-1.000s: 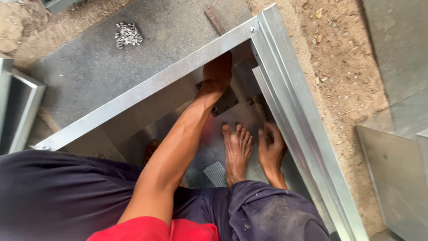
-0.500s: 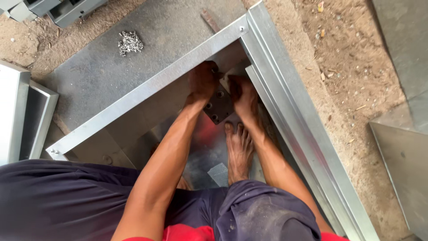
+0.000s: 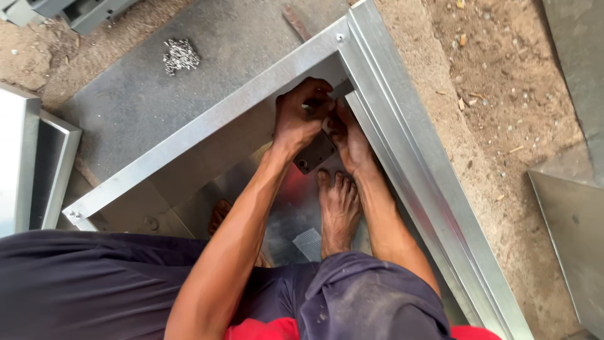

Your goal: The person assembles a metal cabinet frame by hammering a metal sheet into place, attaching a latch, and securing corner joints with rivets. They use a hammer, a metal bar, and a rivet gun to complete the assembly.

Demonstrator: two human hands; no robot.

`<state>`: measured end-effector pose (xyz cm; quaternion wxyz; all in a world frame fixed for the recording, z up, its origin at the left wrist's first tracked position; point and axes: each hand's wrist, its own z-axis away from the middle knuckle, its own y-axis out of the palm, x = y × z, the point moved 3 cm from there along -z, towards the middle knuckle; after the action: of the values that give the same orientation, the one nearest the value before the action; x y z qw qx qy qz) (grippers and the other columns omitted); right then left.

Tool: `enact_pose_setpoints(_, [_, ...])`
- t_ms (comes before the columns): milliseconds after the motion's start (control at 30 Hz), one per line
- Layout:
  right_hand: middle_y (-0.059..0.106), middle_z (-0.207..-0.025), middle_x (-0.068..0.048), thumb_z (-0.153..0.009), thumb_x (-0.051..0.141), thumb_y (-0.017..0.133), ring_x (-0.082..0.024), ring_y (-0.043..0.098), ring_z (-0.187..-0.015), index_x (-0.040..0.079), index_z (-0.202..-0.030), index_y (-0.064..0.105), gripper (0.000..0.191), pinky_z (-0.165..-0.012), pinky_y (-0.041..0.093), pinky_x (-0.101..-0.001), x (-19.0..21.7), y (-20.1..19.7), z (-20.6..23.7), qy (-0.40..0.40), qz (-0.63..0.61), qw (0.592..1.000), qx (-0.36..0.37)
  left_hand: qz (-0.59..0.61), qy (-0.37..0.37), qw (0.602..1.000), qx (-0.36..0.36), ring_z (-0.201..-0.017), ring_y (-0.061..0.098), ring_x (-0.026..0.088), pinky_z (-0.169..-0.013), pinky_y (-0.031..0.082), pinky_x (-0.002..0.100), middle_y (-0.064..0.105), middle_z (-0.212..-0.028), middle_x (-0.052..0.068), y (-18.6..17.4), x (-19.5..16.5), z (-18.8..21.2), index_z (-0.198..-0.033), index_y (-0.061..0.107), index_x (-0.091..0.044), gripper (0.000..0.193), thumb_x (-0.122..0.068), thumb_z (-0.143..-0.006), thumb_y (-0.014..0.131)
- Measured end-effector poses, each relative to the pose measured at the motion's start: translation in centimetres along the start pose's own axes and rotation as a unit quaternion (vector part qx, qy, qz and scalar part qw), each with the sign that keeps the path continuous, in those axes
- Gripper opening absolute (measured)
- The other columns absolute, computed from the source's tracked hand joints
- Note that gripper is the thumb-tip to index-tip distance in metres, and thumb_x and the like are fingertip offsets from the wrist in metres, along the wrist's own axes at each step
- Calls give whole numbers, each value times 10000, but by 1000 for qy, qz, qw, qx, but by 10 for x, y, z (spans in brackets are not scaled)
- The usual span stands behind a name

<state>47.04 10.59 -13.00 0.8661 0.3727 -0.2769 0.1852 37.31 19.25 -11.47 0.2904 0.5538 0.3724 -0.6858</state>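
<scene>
As both hands grip it, dark plate (image 3: 314,153) lies flat, tilted diag.

The scene is seen from a single camera worn on the head, aimed steeply downward and slightly forward. The person's own lap and forearms are taken in at close range at the bottom edge, while the metal frame (image 3: 207,123) and sandy ground (image 3: 497,94) are seen farther off.
</scene>
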Motion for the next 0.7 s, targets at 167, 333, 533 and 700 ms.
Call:
enact_pose_setpoints(167, [683, -925, -28, -983, 140, 732, -88, 656, -769, 51, -1063, 694, 125, -579, 479, -190, -5, 0, -6, 82, -139, 983, 88, -32, 94, 995, -19, -1019, 776, 250, -869, 637, 356, 759, -1070, 128, -9, -12, 24, -1206, 618, -50, 298, 26, -918, 625])
enact_pose_setpoints(333, [686, -967, -54, -1009, 122, 691, -86, 638, -789, 17, -1140, 673, 169, -614, 494, -180, -5, 5, -15, 113, -148, 974, 132, -108, 125, 986, -10, -997, 782, 230, -830, 654, 315, 773, -1055, 102, -21, -25, 32, -1196, 593, -77, 250, 7, -969, 655])
enact_pose_setpoints(533, [666, -995, -43, -987, 151, 647, -115, 574, -821, 42, -1179, 656, 221, -662, 473, -225, 2, 17, -39, 28, -268, 949, 164, -259, 410, 854, -188, -940, 707, 262, -859, 603, 389, 695, -1032, 124, -42, -93, 16, -1205, 525, -66, 273, 48, -1039, 710])
enact_pose_setpoints(700, [615, -942, 7, -1124, 169, 618, -120, 530, -816, 110, -1084, 640, 74, -745, 421, -230, 11, 39, -56, -44, -343, 879, 328, -236, 274, 905, -225, -1131, 644, 254, -1011, 488, 400, 673, -1180, 52, -46, -102, -54, -1288, 554, -122, 411, 44, -951, 721])
